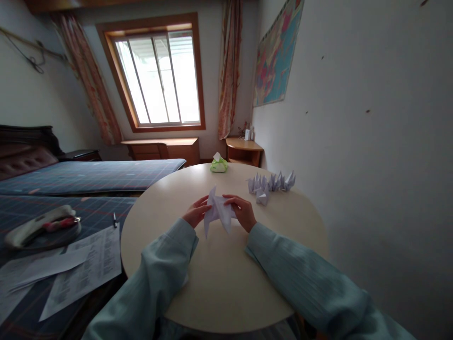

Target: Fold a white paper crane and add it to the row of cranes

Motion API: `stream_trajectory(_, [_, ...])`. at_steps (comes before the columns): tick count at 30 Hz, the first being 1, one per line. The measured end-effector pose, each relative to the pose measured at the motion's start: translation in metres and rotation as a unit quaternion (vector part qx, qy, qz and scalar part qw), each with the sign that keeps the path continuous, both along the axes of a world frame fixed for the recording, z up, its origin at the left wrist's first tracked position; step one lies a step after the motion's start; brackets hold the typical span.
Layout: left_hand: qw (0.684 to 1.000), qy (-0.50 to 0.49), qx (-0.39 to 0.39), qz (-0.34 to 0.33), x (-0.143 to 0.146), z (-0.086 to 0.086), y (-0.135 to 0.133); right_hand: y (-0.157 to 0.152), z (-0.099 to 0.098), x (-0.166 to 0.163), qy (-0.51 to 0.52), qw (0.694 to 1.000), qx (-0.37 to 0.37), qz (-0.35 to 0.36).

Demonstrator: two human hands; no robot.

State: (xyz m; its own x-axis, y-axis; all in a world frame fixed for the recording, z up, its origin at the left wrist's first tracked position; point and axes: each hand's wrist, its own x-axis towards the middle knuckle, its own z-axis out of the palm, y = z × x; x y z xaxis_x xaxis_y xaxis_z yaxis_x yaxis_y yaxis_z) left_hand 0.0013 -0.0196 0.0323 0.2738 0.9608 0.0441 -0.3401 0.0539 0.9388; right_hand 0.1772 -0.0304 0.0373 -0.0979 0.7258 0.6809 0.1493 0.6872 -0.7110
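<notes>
Between my two hands is a white folded-paper piece [220, 210] with pointed flaps, held above the round cream table [226, 288]. My left hand [196, 211] pinches its left side, fingers closed on the paper. On the other side my right hand [242, 211] grips the paper's right edge with thumb and fingers. Beyond the right hand, a row of several white folded-paper figures [271, 182] stands on the table, pointed tips upward. One more folded-paper figure [262, 196] sits in front of that row, nearer to me.
A green tissue pack [218, 164] lies at the table's far edge. Left of the table is a bed with a plaid cover [106, 208], holding printed sheets [88, 269], a pen [114, 220] and a pale bag-like object [42, 226]. A white wall [382, 156] runs along the right.
</notes>
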Motion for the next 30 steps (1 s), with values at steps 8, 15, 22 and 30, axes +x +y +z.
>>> stream_trajectory(8, [0.996, 0.062, 0.055, 0.03, 0.001, 0.002, -0.001, 0.004, -0.005, 0.0, 0.021, 1.0, -0.003, -0.001])
stream_trajectory(15, [0.985, 0.1, 0.082, 0.113, 0.002, 0.003, 0.001, 0.004, -0.003, -0.001, 0.003, 1.0, 0.011, -0.015])
stream_trajectory(22, [0.982, 0.083, 0.041, 0.167, 0.002, 0.003, 0.001, 0.009, -0.006, -0.001, 0.037, 0.998, -0.017, -0.041])
stream_trajectory(30, [0.988, 0.023, 0.032, 0.147, 0.0, 0.005, 0.0, 0.02, -0.012, -0.001, 0.169, 0.977, -0.127, -0.006])
